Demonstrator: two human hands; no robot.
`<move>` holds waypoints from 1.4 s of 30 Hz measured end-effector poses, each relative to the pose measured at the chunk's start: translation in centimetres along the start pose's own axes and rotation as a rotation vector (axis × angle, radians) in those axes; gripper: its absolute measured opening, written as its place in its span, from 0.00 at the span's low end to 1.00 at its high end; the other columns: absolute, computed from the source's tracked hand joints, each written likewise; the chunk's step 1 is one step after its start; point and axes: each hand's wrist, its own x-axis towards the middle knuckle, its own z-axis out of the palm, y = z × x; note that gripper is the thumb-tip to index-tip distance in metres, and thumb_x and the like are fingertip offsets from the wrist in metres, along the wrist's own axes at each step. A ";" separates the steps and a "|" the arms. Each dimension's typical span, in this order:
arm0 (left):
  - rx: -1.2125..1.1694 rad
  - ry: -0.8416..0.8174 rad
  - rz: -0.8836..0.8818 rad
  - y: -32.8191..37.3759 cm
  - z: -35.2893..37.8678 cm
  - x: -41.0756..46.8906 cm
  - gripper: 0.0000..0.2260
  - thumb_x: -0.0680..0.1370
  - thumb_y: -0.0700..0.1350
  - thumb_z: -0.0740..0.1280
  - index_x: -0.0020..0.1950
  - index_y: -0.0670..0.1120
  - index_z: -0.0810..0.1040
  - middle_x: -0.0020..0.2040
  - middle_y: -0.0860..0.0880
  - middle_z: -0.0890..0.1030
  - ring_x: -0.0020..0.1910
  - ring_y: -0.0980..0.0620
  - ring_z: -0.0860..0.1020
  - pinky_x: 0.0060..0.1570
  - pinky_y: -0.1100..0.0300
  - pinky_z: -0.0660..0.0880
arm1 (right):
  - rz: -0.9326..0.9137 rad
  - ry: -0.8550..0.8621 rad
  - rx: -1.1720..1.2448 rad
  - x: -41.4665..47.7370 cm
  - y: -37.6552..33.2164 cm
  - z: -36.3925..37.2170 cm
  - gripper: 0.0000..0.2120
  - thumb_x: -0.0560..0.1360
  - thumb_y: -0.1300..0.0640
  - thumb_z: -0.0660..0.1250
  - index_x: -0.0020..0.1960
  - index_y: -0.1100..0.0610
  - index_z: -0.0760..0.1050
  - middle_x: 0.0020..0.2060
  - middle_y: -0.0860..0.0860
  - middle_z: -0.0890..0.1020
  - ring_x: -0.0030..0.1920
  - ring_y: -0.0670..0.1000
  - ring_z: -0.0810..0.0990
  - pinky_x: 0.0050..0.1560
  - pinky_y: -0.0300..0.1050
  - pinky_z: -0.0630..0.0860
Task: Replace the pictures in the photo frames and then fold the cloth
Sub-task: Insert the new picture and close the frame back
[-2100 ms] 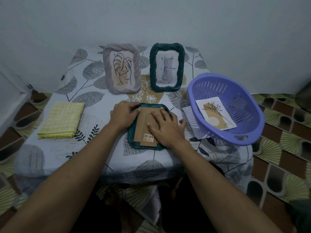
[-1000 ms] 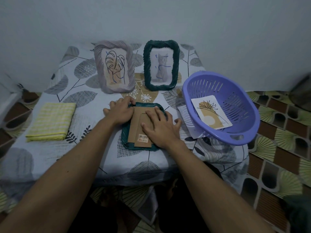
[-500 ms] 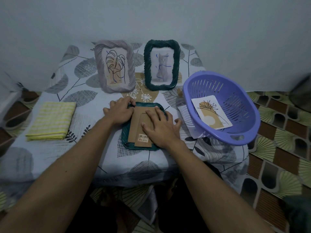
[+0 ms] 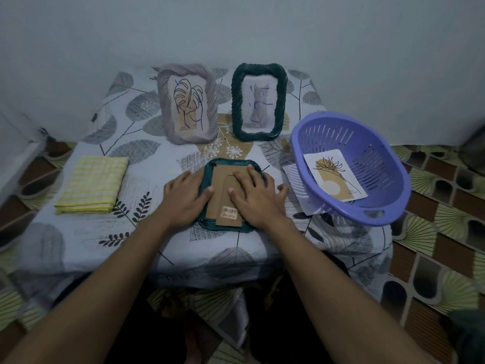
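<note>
A plain pale wall (image 4: 262, 30) fills the upper frame. A table (image 4: 86, 232) draped in leaf print sits centre. Patterned brown-and-green floor tiles (image 4: 435, 248) show at right, dimly lit.

Face-down frame (image 4: 228, 162) front hidden; label (image 4: 228, 213) txt too small; paper (image 4: 295, 185) partly under basket (image 4: 388, 164).

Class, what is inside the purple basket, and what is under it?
Inside the purple basket lies one card with a drawn plant. White paper pokes out from under it; the rest of that paper is covered.
</note>
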 end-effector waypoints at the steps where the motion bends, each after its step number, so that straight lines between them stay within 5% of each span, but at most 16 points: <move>1: 0.021 -0.013 0.007 0.0 0.2 -0.3 0.34 0.79 0.67 0.46 0.81 0.50 0.53 0.79 0.48 0.63 0.79 0.45 0.55 0.74 0.45 0.50 | 0.002 -0.003 0.006 0.0 0.0 -0.1 0.25 0.82 0.35 0.44 0.77 0.37 0.55 0.81 0.45 0.52 0.78 0.55 0.52 0.69 0.69 0.50; 5: 0.096 -0.011 0.020 0.3 0.8 -1.0 0.43 0.73 0.74 0.43 0.82 0.49 0.48 0.81 0.48 0.58 0.80 0.46 0.53 0.76 0.43 0.48 | 0.011 0.005 0.019 -0.2 -0.1 -0.3 0.22 0.84 0.41 0.43 0.77 0.37 0.56 0.80 0.44 0.52 0.78 0.54 0.52 0.70 0.67 0.50; 15: 0.143 0.076 0.031 0.7 1.1 -1.5 0.41 0.76 0.72 0.49 0.81 0.49 0.51 0.80 0.48 0.59 0.79 0.47 0.56 0.76 0.44 0.50 | 0.025 -0.096 0.136 0.7 0.3 -1.5 0.20 0.84 0.44 0.48 0.75 0.36 0.60 0.80 0.43 0.54 0.77 0.53 0.51 0.70 0.65 0.48; 19: 0.141 0.084 0.031 0.7 0.9 -1.6 0.42 0.74 0.73 0.47 0.81 0.48 0.52 0.80 0.48 0.60 0.79 0.47 0.56 0.76 0.44 0.50 | 0.109 0.105 0.255 0.8 0.3 -1.6 0.20 0.83 0.51 0.53 0.75 0.42 0.65 0.77 0.48 0.60 0.76 0.56 0.56 0.71 0.62 0.52; 24: 0.139 0.086 0.033 0.8 0.9 -1.5 0.43 0.74 0.73 0.46 0.81 0.47 0.53 0.80 0.48 0.60 0.79 0.47 0.56 0.76 0.44 0.50 | 0.176 0.139 0.048 0.6 0.6 -0.7 0.24 0.84 0.48 0.51 0.79 0.50 0.57 0.77 0.52 0.61 0.75 0.58 0.57 0.72 0.63 0.55; 29: 0.130 0.096 0.039 0.7 0.9 -1.6 0.41 0.75 0.72 0.49 0.81 0.47 0.54 0.80 0.48 0.60 0.79 0.47 0.56 0.76 0.44 0.50 | 0.183 0.158 0.011 0.6 0.3 -0.8 0.24 0.83 0.48 0.52 0.79 0.51 0.60 0.75 0.51 0.66 0.73 0.58 0.60 0.70 0.61 0.57; 42: 0.139 0.084 0.032 0.7 0.9 -1.5 0.41 0.75 0.72 0.49 0.81 0.47 0.54 0.80 0.48 0.61 0.79 0.47 0.56 0.76 0.45 0.50 | 0.388 0.244 0.402 1.4 -0.1 -1.2 0.15 0.80 0.47 0.65 0.66 0.44 0.74 0.69 0.45 0.74 0.73 0.53 0.61 0.71 0.56 0.54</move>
